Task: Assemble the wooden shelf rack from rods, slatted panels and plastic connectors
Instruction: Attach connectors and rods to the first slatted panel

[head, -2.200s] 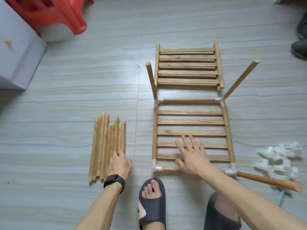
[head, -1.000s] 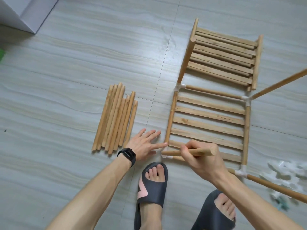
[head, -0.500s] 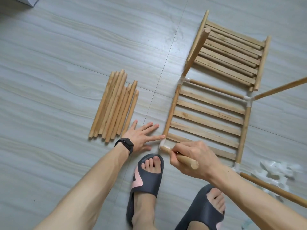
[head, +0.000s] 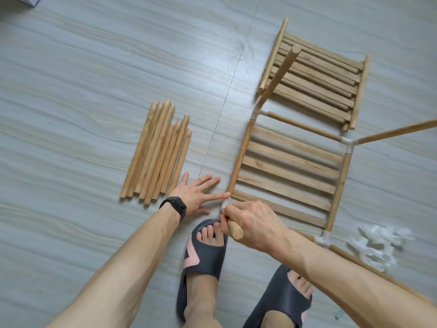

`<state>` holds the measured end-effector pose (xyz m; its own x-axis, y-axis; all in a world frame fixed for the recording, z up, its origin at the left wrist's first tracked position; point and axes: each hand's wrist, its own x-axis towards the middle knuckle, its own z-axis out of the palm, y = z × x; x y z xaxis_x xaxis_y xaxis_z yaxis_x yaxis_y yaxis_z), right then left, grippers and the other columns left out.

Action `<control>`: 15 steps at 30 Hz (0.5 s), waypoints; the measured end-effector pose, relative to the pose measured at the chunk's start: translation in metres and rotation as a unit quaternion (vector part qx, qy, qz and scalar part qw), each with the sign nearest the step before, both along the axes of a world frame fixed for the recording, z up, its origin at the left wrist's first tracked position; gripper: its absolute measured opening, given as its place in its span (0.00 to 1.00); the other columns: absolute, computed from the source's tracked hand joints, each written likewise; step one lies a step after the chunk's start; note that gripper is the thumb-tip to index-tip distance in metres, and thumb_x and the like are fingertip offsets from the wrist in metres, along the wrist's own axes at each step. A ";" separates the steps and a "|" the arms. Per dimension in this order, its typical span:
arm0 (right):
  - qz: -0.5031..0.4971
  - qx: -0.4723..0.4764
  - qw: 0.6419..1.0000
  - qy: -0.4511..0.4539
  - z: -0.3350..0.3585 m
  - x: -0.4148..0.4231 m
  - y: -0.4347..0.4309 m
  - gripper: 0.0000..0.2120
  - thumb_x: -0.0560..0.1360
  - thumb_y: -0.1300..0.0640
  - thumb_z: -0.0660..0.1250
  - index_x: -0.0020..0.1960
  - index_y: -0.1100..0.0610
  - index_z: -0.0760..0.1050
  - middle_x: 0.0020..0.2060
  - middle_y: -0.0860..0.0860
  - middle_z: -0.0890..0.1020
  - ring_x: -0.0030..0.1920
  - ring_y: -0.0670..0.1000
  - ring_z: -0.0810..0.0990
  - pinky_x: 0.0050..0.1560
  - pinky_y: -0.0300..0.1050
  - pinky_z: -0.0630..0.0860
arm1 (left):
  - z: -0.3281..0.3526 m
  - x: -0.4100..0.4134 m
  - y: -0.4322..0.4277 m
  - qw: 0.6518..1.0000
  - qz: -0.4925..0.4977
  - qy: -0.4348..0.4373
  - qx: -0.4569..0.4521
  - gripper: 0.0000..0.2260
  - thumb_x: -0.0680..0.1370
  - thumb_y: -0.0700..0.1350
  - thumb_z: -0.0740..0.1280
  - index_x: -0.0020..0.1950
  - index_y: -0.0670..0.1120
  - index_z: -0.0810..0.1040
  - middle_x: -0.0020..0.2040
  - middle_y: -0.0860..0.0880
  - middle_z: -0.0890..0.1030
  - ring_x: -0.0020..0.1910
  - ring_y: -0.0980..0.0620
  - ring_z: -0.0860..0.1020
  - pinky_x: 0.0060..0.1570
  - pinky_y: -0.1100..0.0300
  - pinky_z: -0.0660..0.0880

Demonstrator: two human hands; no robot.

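- Fitting a rod (head: 234,229) into the near-left corner connector (head: 224,206) looks to be the step in hand. The right hand (head: 256,223) has its fingers curled round the rod, whose lower end sits right at the white connector.
- The left hand (head: 197,194) lies flat and spread on the floor (head: 94,79), holding nothing, its forefinger reaching to just beside that same corner.
- The framed slatted panel (head: 288,171) lies flat on the floor, with leg rods (head: 281,74) rising from its two far corners and another jutting from the near-right one. This corner seems the last without one.
- Next, I'd judge, the rod wants lining up straight with the socket and a firm push home — the left hand could steady the frame so it doesn't skid.
- No box or tray holds the parts, so far as I can see — the spare rods (head: 157,152) lie bundled on the floor left of the frame. The loose connectors (head: 376,242) are heaped at the right, and a second slatted panel (head: 316,81) rests beyond the frame.
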<state>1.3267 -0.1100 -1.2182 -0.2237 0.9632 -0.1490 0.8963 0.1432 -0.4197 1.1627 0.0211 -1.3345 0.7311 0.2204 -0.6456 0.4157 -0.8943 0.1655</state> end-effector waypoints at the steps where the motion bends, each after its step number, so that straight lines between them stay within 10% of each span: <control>1: -0.001 -0.004 1.000 -0.006 0.000 0.000 0.000 0.15 0.77 0.50 0.65 0.35 0.55 0.67 0.28 0.49 0.73 0.25 0.56 0.71 0.24 0.43 0.64 | 0.005 0.002 0.000 1.000 0.003 0.010 -0.007 0.34 0.82 0.63 0.56 0.71 0.73 0.28 0.79 0.55 0.31 0.79 0.50 0.35 0.72 0.28 0.49; 8: -0.121 -0.173 0.977 -0.021 0.034 0.049 -0.018 0.22 0.78 0.37 0.62 0.70 0.43 0.68 0.58 0.42 0.80 0.55 0.48 0.79 0.54 0.48 0.77 | 0.077 0.030 0.000 0.987 0.144 -0.048 -0.050 0.20 0.84 0.50 0.57 0.76 0.60 0.65 0.78 0.50 0.64 0.73 0.48 0.67 0.69 0.50 0.68; 12: -0.330 -0.075 0.938 -0.078 0.078 0.112 -0.074 0.24 0.78 0.35 0.56 0.66 0.47 0.76 0.56 0.43 0.83 0.58 0.48 0.78 0.59 0.50 0.76 | 0.151 0.049 0.000 0.918 0.313 -0.172 -0.175 0.17 0.84 0.55 0.56 0.69 0.52 0.76 0.66 0.53 0.78 0.66 0.53 0.74 0.61 0.59 0.71; 15: -0.417 -0.198 0.861 -0.215 0.113 0.155 -0.113 0.26 0.78 0.34 0.54 0.69 0.46 0.72 0.63 0.48 0.80 0.63 0.54 0.77 0.60 0.54 0.73 | 0.208 0.070 -0.009 0.873 0.338 -0.238 -0.259 0.19 0.83 0.58 0.56 0.68 0.51 0.77 0.62 0.54 0.79 0.61 0.56 0.75 0.55 0.64 0.69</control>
<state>1.4814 -0.2233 -1.1050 0.6785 0.6165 -0.3995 0.7027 -0.7031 0.1084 1.2332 0.0118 -1.1267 0.7597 0.4744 -0.4447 0.5930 -0.2250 0.7731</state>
